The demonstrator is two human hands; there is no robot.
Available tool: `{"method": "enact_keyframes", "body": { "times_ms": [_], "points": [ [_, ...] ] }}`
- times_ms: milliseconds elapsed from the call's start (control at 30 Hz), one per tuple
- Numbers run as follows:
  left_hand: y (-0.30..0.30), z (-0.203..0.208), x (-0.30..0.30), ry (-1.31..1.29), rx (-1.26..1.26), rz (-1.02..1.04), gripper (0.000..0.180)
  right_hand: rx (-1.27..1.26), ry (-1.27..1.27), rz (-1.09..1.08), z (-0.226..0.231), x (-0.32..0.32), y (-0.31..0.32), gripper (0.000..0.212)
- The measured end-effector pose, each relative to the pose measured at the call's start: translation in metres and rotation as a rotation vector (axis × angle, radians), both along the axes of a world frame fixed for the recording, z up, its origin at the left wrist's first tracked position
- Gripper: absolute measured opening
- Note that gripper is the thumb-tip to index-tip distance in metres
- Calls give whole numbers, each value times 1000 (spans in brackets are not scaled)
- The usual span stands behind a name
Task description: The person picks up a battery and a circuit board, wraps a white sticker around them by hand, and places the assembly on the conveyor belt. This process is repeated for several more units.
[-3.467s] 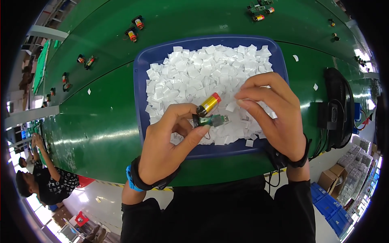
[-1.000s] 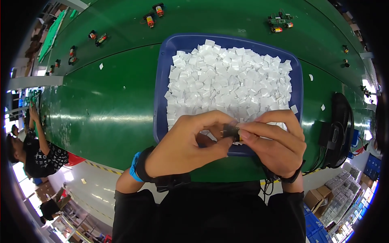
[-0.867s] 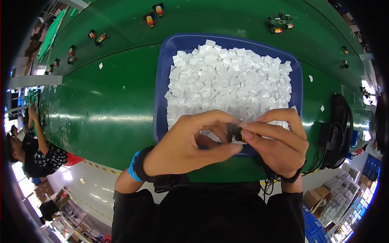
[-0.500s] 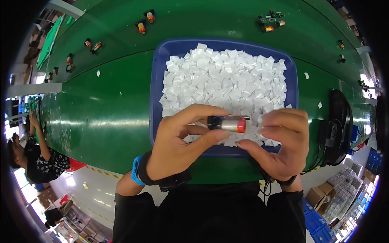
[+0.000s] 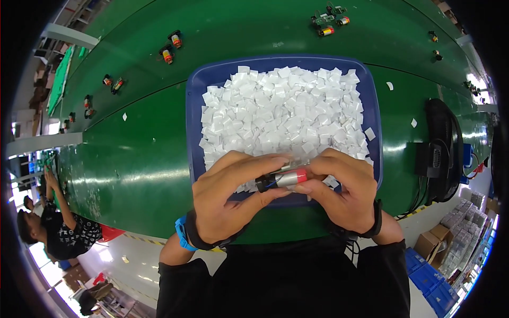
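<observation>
Both my hands hold a small cylindrical battery (image 5: 289,178) low over the near part of a blue bin. It has a black end with thin wires, a silver body and a red end. My left hand (image 5: 225,193) pinches the black end and body between thumb and fingers. At the red end, my right hand (image 5: 347,188) closes its thumb and index finger. Small white square pieces (image 5: 281,111), looking like paper or film, fill the bin (image 5: 193,127). Whether a white piece is between my fingers is blurred and hidden.
Several similar batteries with circuit boards (image 5: 326,32) lie across the far green surface (image 5: 238,32). A black bag-like object (image 5: 442,153) and a black box (image 5: 426,161) with cables sit at the right. Another person (image 5: 63,222) works at the far left.
My right hand has moved left and closed onto the battery's red end, from which it was apart. The battery has come slightly nearer and to the left. The whole view has turned a little.
</observation>
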State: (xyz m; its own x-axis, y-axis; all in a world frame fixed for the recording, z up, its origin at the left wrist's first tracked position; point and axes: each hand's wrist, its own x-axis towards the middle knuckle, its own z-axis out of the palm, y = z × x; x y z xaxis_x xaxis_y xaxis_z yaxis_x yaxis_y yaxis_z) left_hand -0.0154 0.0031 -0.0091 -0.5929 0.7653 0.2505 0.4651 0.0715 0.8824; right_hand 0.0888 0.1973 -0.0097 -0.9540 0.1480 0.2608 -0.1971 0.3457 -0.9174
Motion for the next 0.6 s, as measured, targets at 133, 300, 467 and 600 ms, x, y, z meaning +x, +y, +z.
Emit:
{"method": "enact_keyframes", "body": {
  "times_ms": [133, 300, 467, 600],
  "points": [
    [1, -2, 4, 42, 41, 29, 47, -13, 3, 14, -3, -1, -2, 18],
    [-1, -3, 4, 116, 52, 25, 49, -99, -51, 5, -4, 0, -4, 16],
    [2, -6, 7, 178, 63, 43, 45, -124, -82, 3, -3, 1, -6, 16],
    [3, -7, 6, 107, 76, 55, 42, -52, -54, -19, -2, -1, -6, 19]
  ]
}}
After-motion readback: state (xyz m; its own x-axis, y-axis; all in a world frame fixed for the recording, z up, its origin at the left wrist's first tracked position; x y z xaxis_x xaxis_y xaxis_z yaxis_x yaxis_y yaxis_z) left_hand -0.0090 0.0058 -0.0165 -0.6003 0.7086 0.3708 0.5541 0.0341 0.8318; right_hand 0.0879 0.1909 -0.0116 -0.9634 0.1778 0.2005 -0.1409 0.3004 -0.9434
